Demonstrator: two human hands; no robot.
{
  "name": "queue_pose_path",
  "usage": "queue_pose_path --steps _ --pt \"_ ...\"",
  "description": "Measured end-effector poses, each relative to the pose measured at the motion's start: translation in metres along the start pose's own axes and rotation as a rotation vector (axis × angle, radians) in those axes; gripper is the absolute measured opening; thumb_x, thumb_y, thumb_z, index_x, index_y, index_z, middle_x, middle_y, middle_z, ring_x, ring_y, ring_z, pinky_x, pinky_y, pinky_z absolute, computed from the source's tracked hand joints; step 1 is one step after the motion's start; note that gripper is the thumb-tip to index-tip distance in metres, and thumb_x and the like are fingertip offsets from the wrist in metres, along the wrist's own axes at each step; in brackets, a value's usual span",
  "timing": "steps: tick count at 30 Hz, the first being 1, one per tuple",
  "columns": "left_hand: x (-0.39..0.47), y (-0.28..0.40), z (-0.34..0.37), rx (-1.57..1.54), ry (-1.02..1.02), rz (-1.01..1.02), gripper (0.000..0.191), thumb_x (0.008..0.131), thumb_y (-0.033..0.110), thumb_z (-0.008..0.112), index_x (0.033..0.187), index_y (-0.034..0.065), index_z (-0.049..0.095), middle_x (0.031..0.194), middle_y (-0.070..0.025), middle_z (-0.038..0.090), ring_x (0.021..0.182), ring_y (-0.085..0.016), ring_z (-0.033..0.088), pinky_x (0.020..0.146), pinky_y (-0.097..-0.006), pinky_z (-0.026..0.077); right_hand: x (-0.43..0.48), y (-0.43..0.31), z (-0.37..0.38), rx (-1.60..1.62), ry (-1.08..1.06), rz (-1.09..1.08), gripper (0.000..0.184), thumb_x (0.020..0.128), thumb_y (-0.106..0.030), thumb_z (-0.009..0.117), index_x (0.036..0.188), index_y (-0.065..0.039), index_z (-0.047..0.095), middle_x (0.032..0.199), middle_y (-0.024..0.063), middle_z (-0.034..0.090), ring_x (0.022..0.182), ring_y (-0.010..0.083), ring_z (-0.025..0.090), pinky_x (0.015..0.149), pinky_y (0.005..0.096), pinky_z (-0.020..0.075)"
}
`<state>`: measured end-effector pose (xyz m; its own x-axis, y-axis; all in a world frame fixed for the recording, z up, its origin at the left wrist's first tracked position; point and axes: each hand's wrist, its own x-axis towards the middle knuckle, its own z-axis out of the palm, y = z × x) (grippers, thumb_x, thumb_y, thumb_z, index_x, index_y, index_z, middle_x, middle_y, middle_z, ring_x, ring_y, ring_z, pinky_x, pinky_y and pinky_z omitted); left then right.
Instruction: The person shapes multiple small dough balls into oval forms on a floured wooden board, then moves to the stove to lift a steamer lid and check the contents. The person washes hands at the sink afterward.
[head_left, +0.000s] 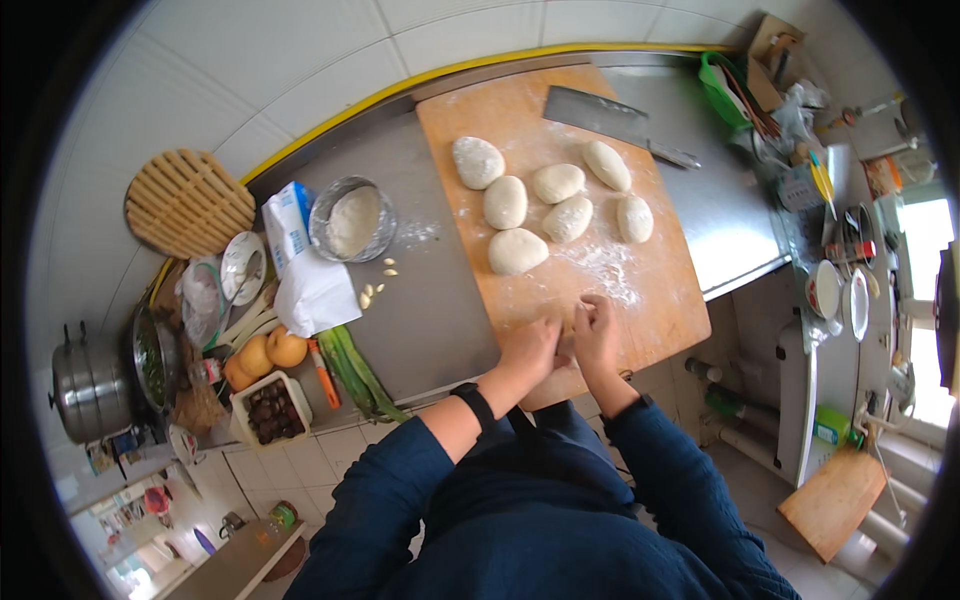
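Both hands are close together over the near edge of a floured wooden board (675, 300). My left hand (531, 346) is bent inward with its fingertips by the right one. My right hand (597, 334) has its thumb and forefinger brought together. What lies between the fingers is too small and blurred to tell. Farther up the board sit several pale dough pieces, among them a rounded one (518, 251) nearest the hands and an oval one (635, 219) on the right. Loose flour (604, 266) is spread beside them. A cleaver (596, 114) lies across the board's far right corner.
Left of the board are a metal bowl of flour (354, 219), a paper flour bag (315, 292), garlic cloves (366, 300), green onions (352, 375), an orange-handled peeler or knife (324, 373) and a white basket of dark pieces (270, 409). A green basket (724, 90) stands far right.
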<state>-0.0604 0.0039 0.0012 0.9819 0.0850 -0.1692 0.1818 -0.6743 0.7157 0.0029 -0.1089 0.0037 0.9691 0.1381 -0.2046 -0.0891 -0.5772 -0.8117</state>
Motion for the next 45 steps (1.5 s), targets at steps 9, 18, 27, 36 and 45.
queue_pose_path --steps 9,18,27,36,45 --pt "-0.011 -0.021 -0.002 -0.049 0.032 -0.017 0.023 0.075 0.006 0.062 0.097 0.0006 0.057 0.089 -0.0209 0.064 0.084 -0.040 0.062 0.073 -0.0470 0.051 -0.006 0.027 0.042 -0.401 0.137 -0.517 0.016 0.094 -0.022 0.053 0.105 -0.016 0.063 0.077 0.0154 0.068 0.062 0.0348 0.065 0.055 0.0446 0.0506" --pt "-0.004 0.000 0.013 -0.049 0.156 -0.043 0.037 0.066 0.013 0.079 0.092 -0.0014 0.058 0.089 -0.0213 0.062 0.085 -0.040 0.062 0.071 -0.0453 0.051 0.042 0.047 0.011 0.083 0.135 -0.316 0.020 0.093 -0.012 0.055 0.107 0.001 0.060 0.091 0.0103 0.059 0.082 0.0195 0.053 0.075 0.0315 0.0452" --pt "-0.012 0.003 0.027 -0.079 -0.006 -0.144 0.027 0.072 0.015 0.074 0.088 -0.0004 0.059 0.079 -0.0215 0.065 0.077 -0.039 0.065 0.066 -0.0463 0.051 0.015 0.048 -0.005 0.143 0.028 -0.010 0.018 0.094 -0.013 0.051 0.105 0.000 0.058 0.079 0.0075 0.054 0.071 0.0158 0.051 0.066 0.0301 0.0430" --pt "-0.014 -0.019 0.028 -0.103 0.249 0.030 0.015 0.081 0.010 0.056 0.086 -0.0010 0.063 0.070 -0.0212 0.064 0.070 -0.037 0.066 0.064 -0.0466 0.051 -0.015 0.047 0.045 -0.162 0.068 -0.380 0.021 0.097 -0.015 0.048 0.113 -0.004 0.055 0.092 0.0148 0.065 0.088 0.0325 0.063 0.077 0.0402 0.0499" --pt "-0.004 -0.021 0.004 -0.145 0.098 -0.064 0.017 0.070 0.008 0.068 0.083 -0.0016 0.062 0.078 -0.0216 0.065 0.074 -0.040 0.065 0.065 -0.0465 0.052 0.012 0.006 0.026 -0.122 -0.115 -0.158 0.021 0.093 -0.013 0.054 0.110 -0.002 0.058 0.074 0.0082 0.058 0.066 0.0190 0.057 0.060 0.0342 0.0452"
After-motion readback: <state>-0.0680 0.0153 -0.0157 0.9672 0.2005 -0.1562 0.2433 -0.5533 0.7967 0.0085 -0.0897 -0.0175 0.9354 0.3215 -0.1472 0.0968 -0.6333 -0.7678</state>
